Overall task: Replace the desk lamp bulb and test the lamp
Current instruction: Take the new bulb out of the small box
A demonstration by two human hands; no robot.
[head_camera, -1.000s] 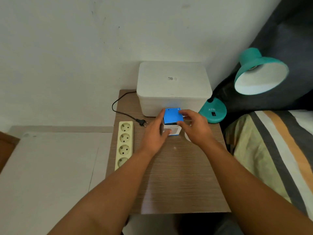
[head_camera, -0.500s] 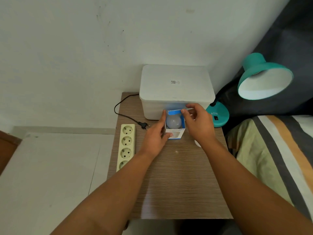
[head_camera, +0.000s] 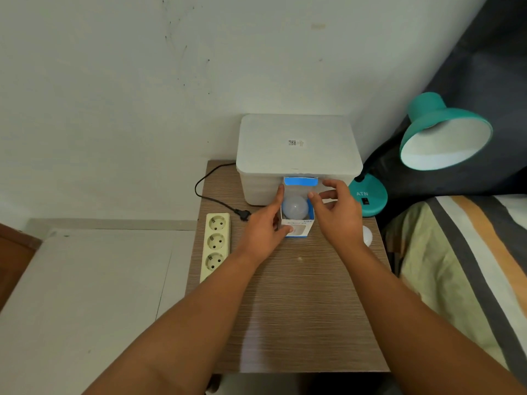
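A small blue and white bulb box [head_camera: 298,230] stands on the wooden table [head_camera: 288,303] with its top flap up. A white bulb [head_camera: 295,207] shows inside the opening. My left hand [head_camera: 263,226] grips the box's left side. My right hand [head_camera: 338,216] hovers at the box's right edge, fingers spread above the bulb, holding nothing. The teal desk lamp has its base [head_camera: 369,196] at the table's right rear and its shade [head_camera: 445,138] raised over the bed; I see no bulb in the shade. Another white bulb [head_camera: 368,236] lies on the table behind my right wrist.
A white lidded bin [head_camera: 298,149] stands against the wall behind the box. A cream power strip [head_camera: 216,243] lies along the table's left edge, with the lamp's black plug [head_camera: 243,215] loose beside it. A striped bed [head_camera: 470,266] borders the right side.
The box's blue top flap was shut a second ago and now stands up, showing the bulb. My right hand let go of the flap and spread its fingers over the opening.
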